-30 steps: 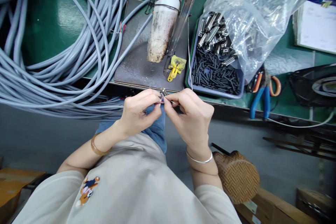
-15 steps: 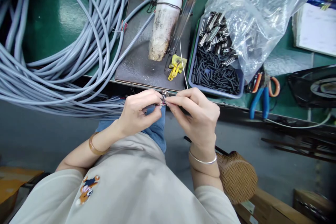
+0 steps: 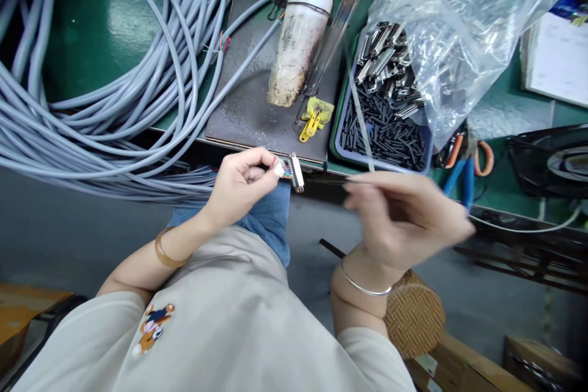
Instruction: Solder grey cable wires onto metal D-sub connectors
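Head view: a green-topped desk (image 3: 105, 6) carries looped grey cables (image 3: 32, 128), a clear plastic bag (image 3: 463, 43) and a blue-purple plastic tray (image 3: 339, 153). The right hand (image 3: 407, 220) is blurred; I cannot tell what it pinches. Before the desk edge, the left hand (image 3: 237, 180) pinches thin coloured wires (image 3: 286, 171) behind a silver rectangular metal connector (image 3: 296, 173); a steady grip close to it seems best. The tray holds similar connectors (image 3: 381, 64) and slim black tubes (image 3: 395, 138).
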A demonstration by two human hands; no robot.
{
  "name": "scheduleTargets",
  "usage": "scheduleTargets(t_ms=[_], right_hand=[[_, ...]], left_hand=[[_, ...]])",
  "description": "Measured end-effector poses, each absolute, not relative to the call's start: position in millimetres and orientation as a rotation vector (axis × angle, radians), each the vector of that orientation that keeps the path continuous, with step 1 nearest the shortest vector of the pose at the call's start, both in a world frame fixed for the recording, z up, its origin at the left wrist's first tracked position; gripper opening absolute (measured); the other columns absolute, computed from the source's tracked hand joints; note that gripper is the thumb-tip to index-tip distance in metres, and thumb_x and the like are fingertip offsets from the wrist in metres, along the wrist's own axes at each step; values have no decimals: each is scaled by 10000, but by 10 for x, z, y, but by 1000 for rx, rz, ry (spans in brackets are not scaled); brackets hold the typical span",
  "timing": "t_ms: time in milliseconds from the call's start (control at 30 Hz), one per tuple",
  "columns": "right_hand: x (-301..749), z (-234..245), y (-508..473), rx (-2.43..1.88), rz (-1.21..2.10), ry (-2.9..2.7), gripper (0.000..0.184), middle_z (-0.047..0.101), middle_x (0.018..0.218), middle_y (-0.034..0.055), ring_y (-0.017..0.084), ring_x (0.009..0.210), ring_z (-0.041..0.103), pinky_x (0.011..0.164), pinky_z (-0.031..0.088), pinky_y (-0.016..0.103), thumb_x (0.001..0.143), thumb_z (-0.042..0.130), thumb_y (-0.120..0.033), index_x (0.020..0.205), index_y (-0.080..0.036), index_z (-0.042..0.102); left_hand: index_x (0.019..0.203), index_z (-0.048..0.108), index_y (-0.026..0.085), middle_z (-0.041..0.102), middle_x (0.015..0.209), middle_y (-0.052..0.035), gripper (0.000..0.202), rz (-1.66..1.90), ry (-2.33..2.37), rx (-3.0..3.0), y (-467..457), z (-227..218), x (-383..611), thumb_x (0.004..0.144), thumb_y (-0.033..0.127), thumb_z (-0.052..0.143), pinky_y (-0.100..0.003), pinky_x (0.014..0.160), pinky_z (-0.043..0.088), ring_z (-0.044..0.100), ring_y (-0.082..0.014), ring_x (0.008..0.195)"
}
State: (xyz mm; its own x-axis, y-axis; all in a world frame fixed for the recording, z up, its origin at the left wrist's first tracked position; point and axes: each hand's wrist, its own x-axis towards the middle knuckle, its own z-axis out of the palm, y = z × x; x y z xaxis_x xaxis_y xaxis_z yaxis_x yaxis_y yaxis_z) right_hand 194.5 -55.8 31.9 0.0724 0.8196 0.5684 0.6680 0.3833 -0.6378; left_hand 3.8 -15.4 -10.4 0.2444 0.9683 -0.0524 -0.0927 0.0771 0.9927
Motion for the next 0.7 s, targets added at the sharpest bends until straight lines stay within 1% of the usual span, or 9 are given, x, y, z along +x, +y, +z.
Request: scheduleTargets(t_ms=[67,100,167,200,233,300,333,467,700], right_hand=[[1914,270,-581,-1224,-7,-1324,142,640,687,-35,77,415,476,380,323,273,940,655,-252,1007,-287,775],[1891,233,-586,-1168,-76,-1251,190,669,745,-26,77,414,499,367,330,271,941,656,-244,1085,-293,769],[1836,142,-592,-1152,-150,-1269,325,733,859,-11,122,506,647,427,478,280,943,648,-182,1238,-302,711],[1806,95,-598,-1203,-176,-1328,367,759,881,-9,161,599,722,529,577,309,942,642,-144,1268,-306,689],[1775,49,-604,-1263,-203,-1396,367,777,869,-13,194,692,770,656,644,352,940,642,-121,1257,-300,685],[1711,-27,-615,-1343,-216,-1538,298,801,860,-26,214,819,801,833,671,393,917,681,-109,1161,-280,697],[1680,-57,-614,-1343,-193,-1607,255,812,891,-25,204,846,803,848,670,370,902,707,-118,1106,-270,695],[1593,-122,-543,-1297,-45,-1696,190,817,1030,6,159,862,792,762,646,279,883,731,-124,993,-257,652],[1602,-174,-377,-1278,155,-1586,128,799,983,9,174,900,783,752,654,325,911,686,-131,942,-248,644]], left_hand=[[692,588,173,551,609,30,169,1016,987,1007,-90,-79,28,770,233,726,-191,357,178,292,-16,399],[681,575,175,544,604,34,190,1010,973,948,-61,-65,23,755,236,739,-188,343,153,279,-8,380],[658,545,176,580,632,24,226,1009,941,881,-18,-40,20,732,227,753,-183,326,147,296,1,359],[651,534,175,607,656,16,239,1012,928,866,-6,-30,22,725,221,756,-180,321,155,307,4,354],[647,529,173,627,678,10,246,1016,923,858,2,-22,25,723,216,759,-176,318,167,317,7,353],[643,526,170,642,696,7,255,1024,926,855,4,-16,31,724,213,764,-168,312,192,332,10,354],[643,527,170,636,689,11,256,1029,931,857,2,-17,34,727,214,765,-165,311,206,340,10,355],[670,558,171,586,636,32,231,1029,946,882,-7,-38,31,748,214,772,-155,307,249,362,3,351],[721,586,170,553,608,55,209,997,931,918,19,-19,27,753,219,787,-145,295,290,413,-8,329]])
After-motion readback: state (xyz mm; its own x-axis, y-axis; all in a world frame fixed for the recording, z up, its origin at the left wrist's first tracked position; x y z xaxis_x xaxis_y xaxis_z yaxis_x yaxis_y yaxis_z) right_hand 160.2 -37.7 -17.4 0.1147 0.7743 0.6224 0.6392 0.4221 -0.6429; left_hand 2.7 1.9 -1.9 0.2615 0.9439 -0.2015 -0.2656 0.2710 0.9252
